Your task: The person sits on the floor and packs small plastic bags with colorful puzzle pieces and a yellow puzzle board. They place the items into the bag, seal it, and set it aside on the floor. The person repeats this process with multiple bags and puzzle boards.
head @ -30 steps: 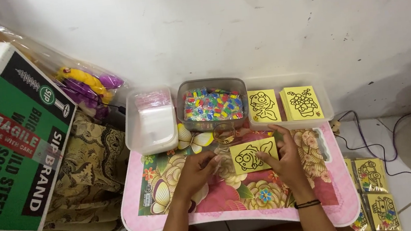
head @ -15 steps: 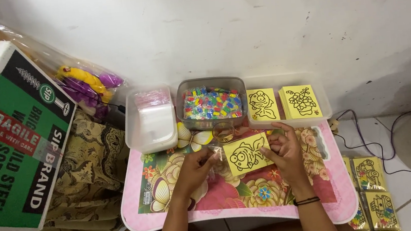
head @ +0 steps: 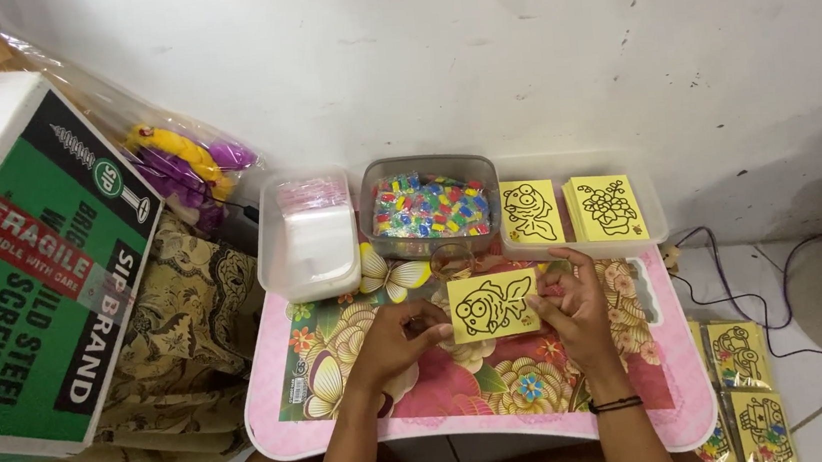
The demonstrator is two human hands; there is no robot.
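Pink and flower-printed, the table (head: 649, 409) carries a yellow card (head: 495, 305) held just above its middle, long axis running left to right. The left hand (head: 397, 341) pinches its left edge, and the right hand (head: 571, 306) pinches its right edge.

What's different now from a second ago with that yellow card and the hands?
The yellow fish card has been turned from tilted to nearly level and drawn slightly toward the person, held throughout between the left hand and right hand. The bead container, white box and card tray stayed put on the pink table.
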